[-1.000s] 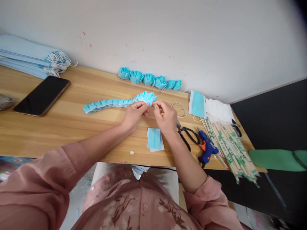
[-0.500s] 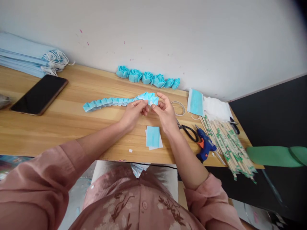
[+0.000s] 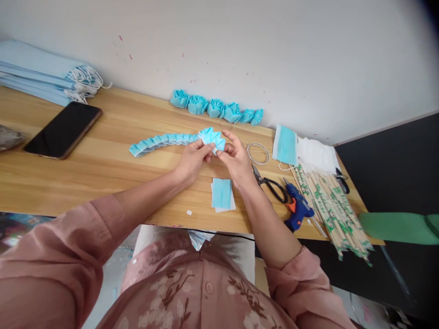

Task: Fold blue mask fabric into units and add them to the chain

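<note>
A long strip of light-blue folded fabric petals (image 3: 161,140) trails left across the wooden table, its right end raised between my hands. My left hand (image 3: 194,157) pinches the lower edge of that end with thumb and fingers. From the other side, my right hand (image 3: 237,157) grips the last petals between thumb and fingers, its index finger curved above them. Just below my hands lie small cut rectangles of blue and white fabric (image 3: 221,193). Beyond the strip, several blue fabric roses (image 3: 215,108) stand in a row along the wall.
Right of my hands are a tape roll (image 3: 258,154), black-handled scissors (image 3: 275,188), a blue glue gun (image 3: 299,208), a face mask (image 3: 285,145) and wrapped chopsticks (image 3: 334,208). At left lie a phone (image 3: 63,130) and stacked masks (image 3: 37,73). Green ribbon (image 3: 398,227) hangs over the right edge.
The view has shifted slightly, so the table's things sit a little further right. Both hands keep their hold on the petal strip, with its held end turned a little between the fingers.
</note>
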Tool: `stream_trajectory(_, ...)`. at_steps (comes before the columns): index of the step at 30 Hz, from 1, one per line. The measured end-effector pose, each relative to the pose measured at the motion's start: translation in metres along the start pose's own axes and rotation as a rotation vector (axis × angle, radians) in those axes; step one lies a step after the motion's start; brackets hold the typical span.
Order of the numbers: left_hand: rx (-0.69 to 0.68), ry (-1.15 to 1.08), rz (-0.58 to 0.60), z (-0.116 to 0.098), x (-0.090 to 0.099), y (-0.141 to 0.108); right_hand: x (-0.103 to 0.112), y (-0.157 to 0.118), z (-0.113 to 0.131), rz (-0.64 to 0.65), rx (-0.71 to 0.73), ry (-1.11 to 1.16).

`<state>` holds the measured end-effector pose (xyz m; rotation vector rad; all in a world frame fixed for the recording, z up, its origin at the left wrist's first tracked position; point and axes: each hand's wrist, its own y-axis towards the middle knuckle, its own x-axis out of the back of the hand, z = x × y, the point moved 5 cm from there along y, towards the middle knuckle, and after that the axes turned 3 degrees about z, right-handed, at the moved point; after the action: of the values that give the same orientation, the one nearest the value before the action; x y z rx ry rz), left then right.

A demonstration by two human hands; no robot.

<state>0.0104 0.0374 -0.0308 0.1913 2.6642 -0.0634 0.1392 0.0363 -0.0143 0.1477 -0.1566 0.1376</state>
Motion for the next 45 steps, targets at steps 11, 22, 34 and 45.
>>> stream_trajectory(11,0.056,-0.003,0.038,-0.006,-0.003,-0.003,0.013,-0.001,0.003,-0.103,0.065,-0.089)
stream_trajectory(22,0.021,0.038,0.026,-0.005,-0.001,-0.001,0.005,-0.019,0.037,-0.18,0.321,-0.634)
stream_trajectory(34,-0.014,0.142,0.043,-0.007,-0.004,-0.003,0.008,-0.013,0.027,-0.159,0.141,-0.54)
stream_trajectory(45,-0.04,0.162,0.058,-0.004,-0.003,-0.001,0.01,-0.013,0.027,-0.18,0.104,-0.522)
